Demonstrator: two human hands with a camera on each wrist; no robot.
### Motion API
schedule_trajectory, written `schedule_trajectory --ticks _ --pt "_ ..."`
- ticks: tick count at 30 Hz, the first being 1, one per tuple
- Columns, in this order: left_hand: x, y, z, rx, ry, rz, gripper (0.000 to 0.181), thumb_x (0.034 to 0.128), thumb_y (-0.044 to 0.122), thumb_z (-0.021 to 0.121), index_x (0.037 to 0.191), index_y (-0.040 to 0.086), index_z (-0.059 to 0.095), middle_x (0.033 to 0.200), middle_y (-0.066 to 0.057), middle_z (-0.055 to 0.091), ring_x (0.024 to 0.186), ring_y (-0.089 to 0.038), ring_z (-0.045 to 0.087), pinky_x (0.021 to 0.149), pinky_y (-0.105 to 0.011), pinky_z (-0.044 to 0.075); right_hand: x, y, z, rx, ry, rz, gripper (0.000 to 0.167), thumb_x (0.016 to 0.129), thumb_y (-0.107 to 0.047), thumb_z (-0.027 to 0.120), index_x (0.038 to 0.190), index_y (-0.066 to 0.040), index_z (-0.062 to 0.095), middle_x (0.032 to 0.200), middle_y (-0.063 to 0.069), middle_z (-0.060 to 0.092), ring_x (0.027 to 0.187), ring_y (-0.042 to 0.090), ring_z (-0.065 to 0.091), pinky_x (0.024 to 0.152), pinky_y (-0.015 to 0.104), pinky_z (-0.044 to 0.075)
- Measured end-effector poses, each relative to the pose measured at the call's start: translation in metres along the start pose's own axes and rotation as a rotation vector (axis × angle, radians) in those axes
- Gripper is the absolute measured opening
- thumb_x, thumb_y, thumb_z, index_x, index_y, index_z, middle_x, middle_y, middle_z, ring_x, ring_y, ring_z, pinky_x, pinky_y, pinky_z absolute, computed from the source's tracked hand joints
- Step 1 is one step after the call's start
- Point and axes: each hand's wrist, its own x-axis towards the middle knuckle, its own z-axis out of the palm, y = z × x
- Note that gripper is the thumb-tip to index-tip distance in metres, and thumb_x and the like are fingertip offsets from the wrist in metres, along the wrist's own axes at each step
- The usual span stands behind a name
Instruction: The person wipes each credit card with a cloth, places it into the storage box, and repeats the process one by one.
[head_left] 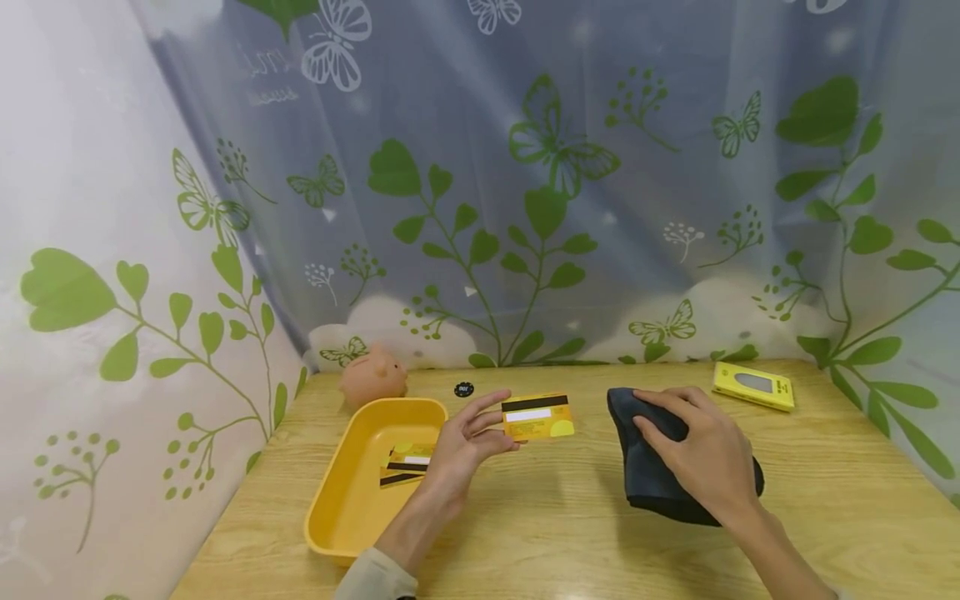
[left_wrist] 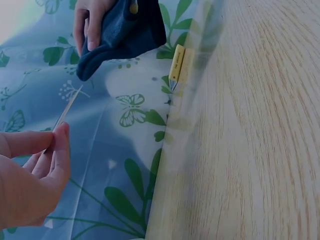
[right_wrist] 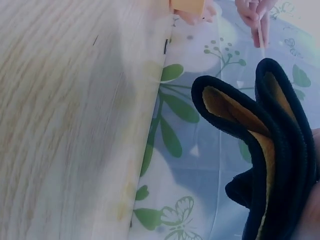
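Observation:
Between its thumb and fingers my left hand (head_left: 456,457) pinches a yellow bank card (head_left: 537,417), its black magnetic stripe and white strip facing me. In the left wrist view the card (left_wrist: 66,110) shows edge-on. My right hand (head_left: 705,458) grips a dark blue cloth pouch (head_left: 641,467) above the table, thumb and fingers over its top. Through the right wrist view, the pouch (right_wrist: 280,145) shows gaping folds with a tan lining (right_wrist: 232,111). The card stands apart from the pouch, to its left in the head view.
A yellow tray (head_left: 330,508) sits at the left, with more striped yellow cards (head_left: 401,468) inside. Behind it stands a piggy bank (head_left: 372,379). A black chip (head_left: 464,389) lies near the back edge; a yellow box (head_left: 753,386) lies back right. Printed curtains (head_left: 480,208) enclose the wooden table (head_left: 540,542).

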Motion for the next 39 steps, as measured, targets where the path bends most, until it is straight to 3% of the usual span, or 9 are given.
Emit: schedule_trajectory --ticks 6,16,29,39 --pt "0.0 -0.003 0.002 -0.005 -0.004 0.005 0.059 0.0927 -0.001 0.072 0.148 0.014 0.058 0.133 -0.018 0.063 0.094 -0.018 0.071 0.104 -0.042 0.054 -0.001 -0.016 0.004 0.078 -0.034 -0.019 0.039 0.081 -0.012 0.09 0.118 -0.02 0.08 0.106 0.001 0.07 0.078 0.018 0.065 0.048 0.023 0.042" --pt "0.001 -0.006 0.014 -0.002 0.002 -0.004 0.059 0.0913 -0.002 0.075 0.146 0.014 0.061 0.131 -0.015 0.065 0.098 -0.022 0.07 0.095 -0.042 0.059 -0.001 -0.053 0.028 0.151 -0.084 -0.063 0.039 0.082 -0.016 0.09 0.119 -0.024 0.08 0.107 -0.005 0.069 0.084 0.012 0.066 0.062 0.027 0.054" --pt "0.001 -0.003 0.02 0.027 -0.029 -0.007 0.054 0.0947 0.007 0.075 0.145 0.023 0.062 0.129 -0.008 0.071 0.106 -0.026 0.073 0.109 -0.049 0.049 -0.001 -0.069 0.049 0.166 -0.117 -0.069 0.038 0.081 -0.017 0.091 0.117 -0.023 0.08 0.106 -0.004 0.068 0.071 0.007 0.06 0.051 0.019 0.044" --pt "0.001 -0.002 0.02 -0.006 -0.005 0.004 0.056 0.0931 -0.004 0.071 0.144 0.015 0.063 0.125 -0.016 0.066 0.091 -0.021 0.072 0.097 -0.045 0.059 -0.001 -0.06 0.042 0.105 -0.124 -0.043 0.037 0.084 -0.019 0.089 0.119 -0.025 0.079 0.109 -0.003 0.067 0.057 -0.003 0.046 0.043 0.019 0.035"
